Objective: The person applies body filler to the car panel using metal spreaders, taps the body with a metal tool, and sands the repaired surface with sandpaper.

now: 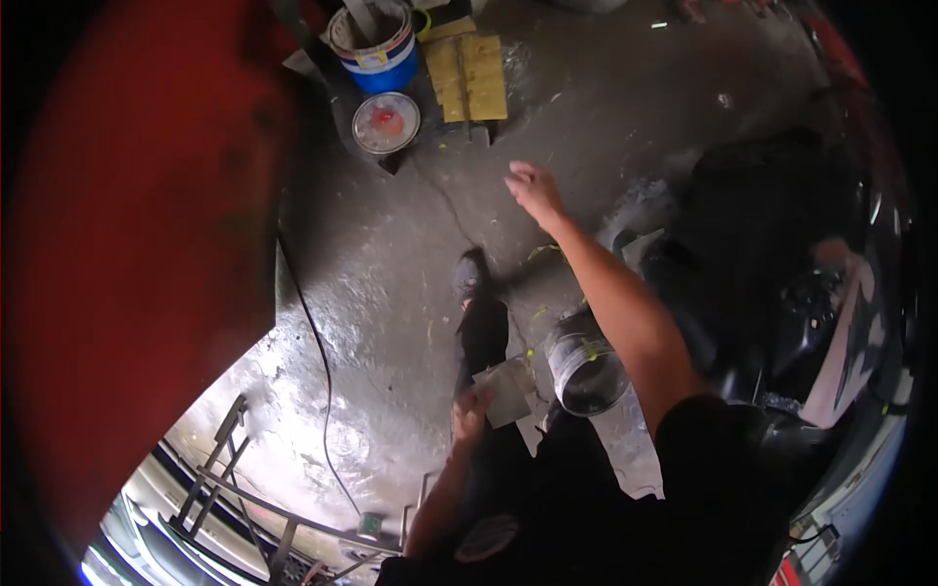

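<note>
My left hand (471,412) is low in the middle of the view, its fingers closed on the edge of a flat grey square sheet (507,393). Whether the sheet is paper, plastic or metal I cannot tell. My right hand (533,193) is stretched forward over the floor, fingers loosely bent and a little apart, with nothing visible in them. Ahead of it and to the left are a round tin (386,124) with a red smear on top and a yellow board-like piece (474,78). A grubby white bucket (589,366) stands below my right forearm.
A blue and white bucket (379,49) with a flat piece sticking out stands at the top. A large red panel (147,225) fills the left side. One dark cable (318,342) crosses the floor near a metal stand (283,532). Dark vehicle parts (752,264) lie at right.
</note>
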`<action>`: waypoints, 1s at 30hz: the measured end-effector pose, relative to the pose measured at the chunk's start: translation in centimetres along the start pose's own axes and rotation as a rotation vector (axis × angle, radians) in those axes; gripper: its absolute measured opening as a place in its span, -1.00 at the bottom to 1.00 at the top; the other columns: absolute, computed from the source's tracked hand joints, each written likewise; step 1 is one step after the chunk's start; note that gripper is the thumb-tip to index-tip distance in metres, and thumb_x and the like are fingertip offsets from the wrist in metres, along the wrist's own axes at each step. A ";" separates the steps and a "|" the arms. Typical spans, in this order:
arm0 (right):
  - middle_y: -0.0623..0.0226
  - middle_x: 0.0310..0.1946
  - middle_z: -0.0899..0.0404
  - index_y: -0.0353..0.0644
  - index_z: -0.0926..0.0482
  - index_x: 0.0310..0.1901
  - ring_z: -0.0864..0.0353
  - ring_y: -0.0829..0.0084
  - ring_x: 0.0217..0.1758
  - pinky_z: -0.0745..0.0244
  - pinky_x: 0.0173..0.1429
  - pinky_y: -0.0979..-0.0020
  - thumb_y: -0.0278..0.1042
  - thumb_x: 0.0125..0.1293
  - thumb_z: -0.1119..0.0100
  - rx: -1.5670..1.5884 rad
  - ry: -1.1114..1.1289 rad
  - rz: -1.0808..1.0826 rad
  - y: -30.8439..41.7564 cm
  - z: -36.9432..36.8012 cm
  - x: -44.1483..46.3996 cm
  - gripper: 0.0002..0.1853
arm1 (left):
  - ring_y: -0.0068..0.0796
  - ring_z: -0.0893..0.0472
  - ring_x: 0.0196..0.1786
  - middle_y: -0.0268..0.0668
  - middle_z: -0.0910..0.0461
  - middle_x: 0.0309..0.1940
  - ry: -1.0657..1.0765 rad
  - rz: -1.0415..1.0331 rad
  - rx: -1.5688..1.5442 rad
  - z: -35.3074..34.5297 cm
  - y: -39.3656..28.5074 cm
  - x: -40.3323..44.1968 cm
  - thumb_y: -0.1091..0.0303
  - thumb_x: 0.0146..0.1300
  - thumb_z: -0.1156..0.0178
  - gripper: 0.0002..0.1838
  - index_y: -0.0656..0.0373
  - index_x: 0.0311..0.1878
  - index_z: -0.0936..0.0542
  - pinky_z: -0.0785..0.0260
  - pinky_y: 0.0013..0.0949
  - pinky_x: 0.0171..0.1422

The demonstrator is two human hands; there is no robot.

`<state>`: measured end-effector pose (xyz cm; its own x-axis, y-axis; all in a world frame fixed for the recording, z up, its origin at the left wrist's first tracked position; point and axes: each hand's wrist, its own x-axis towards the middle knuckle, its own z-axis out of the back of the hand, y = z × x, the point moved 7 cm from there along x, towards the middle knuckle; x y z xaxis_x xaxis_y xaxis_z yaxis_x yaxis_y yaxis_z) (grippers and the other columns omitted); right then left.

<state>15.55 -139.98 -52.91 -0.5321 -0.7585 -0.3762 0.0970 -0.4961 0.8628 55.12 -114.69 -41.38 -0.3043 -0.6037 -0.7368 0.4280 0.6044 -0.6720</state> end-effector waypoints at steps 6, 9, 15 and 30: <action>0.46 -0.36 -0.59 -0.26 -0.60 -0.02 -0.56 0.57 -0.39 -0.44 -0.43 0.39 -0.22 0.34 -0.37 0.195 -0.042 -0.292 1.2 -9.4 12.2 -0.68 | -0.58 -0.60 -0.10 -0.35 -0.73 -0.17 -0.066 0.146 -0.304 4.5 -4.6 3.4 0.24 0.39 -0.27 -0.62 0.31 0.13 -0.70 -0.45 -0.37 0.05; 0.41 -0.42 -0.60 -0.26 -0.62 -0.08 -0.55 0.50 -0.54 -0.44 -0.51 0.36 -0.20 0.38 -0.32 0.279 -0.083 -0.400 2.3 -9.7 12.4 -0.72 | -0.56 -0.60 -0.10 -0.34 -0.73 -0.18 -0.057 0.181 -0.223 5.6 -2.9 3.8 0.25 0.38 -0.27 -0.64 0.31 0.11 -0.70 -0.44 -0.36 0.05; 0.27 -0.58 -0.51 -0.29 -0.63 -0.29 -0.46 0.38 -0.69 -0.39 -0.58 0.24 -0.20 0.48 -0.18 -0.062 -0.318 0.090 9.5 -5.1 14.1 -0.70 | -0.49 -0.63 -0.08 -0.30 -0.74 -0.15 0.013 0.057 -0.076 6.2 -4.1 5.7 0.26 0.37 -0.26 -0.66 0.31 0.06 -0.71 -0.44 -0.34 0.07; -0.09 -0.11 -0.67 -0.23 -0.59 0.08 -0.66 -0.13 -0.01 -0.51 0.08 0.00 -0.10 0.52 -0.10 -0.067 -0.301 -0.372 -2.5 13.9 -50.7 -0.65 | -0.20 -0.68 -0.04 -0.10 -0.65 -0.06 0.110 0.051 0.036 6.9 -4.5 9.4 0.38 0.34 -0.20 -0.65 0.40 0.10 -0.55 -0.61 -0.12 0.01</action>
<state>30.61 -94.38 -31.33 -0.7600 -0.3729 -0.5323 -0.0973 -0.7445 0.6605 56.24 -126.67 -44.72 -0.3721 -0.5103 -0.7754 0.4754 0.6127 -0.6314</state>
